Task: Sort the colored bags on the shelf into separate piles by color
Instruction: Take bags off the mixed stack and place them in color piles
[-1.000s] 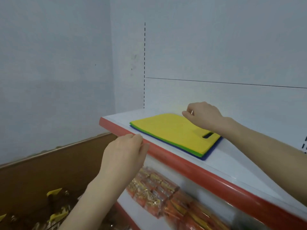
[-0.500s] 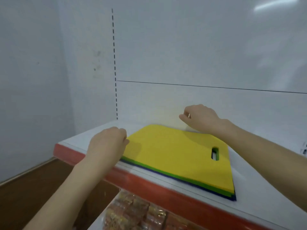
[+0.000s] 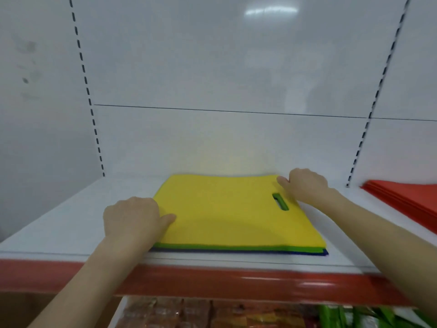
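My left hand pinches the yellow bag by its edge; right hand at its far corner, hold unclear. Risk: green bag beneath drags along.

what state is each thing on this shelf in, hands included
yellow bag: flat, top of stack
green bag: flat under it, front edge showing
blue bag: flat, bottom of stack
red bags: separate pile, far right
left hand: thumb on yellow bag, fingers curled at its left edge, grip hidden
right hand: curled at yellow bag's far right corner, grip hidden
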Action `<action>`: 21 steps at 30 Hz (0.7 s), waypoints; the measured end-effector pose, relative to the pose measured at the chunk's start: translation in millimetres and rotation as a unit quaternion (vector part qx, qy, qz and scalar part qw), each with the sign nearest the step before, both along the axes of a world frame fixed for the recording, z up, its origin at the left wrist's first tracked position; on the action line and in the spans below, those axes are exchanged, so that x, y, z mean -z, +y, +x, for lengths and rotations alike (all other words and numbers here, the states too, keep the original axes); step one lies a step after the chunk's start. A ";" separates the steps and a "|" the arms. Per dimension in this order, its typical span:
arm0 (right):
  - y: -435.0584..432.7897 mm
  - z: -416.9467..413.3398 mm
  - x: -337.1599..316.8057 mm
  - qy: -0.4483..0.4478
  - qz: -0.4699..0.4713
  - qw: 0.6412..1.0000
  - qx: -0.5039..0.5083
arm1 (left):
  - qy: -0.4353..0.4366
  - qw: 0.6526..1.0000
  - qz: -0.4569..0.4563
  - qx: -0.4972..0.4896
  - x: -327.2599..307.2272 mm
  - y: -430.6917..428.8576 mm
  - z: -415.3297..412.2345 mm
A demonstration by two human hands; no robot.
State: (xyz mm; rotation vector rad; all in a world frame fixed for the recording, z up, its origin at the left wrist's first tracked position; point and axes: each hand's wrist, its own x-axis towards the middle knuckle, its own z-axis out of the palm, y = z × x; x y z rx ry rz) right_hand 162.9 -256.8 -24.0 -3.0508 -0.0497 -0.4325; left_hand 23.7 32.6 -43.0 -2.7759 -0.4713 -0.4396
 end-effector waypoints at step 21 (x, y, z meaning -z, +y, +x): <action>20.6 -12.6 6.7 -0.129 -0.188 0.973 -0.035 | -0.017 0.998 -0.049 -0.036 2.9 8.5 -9.4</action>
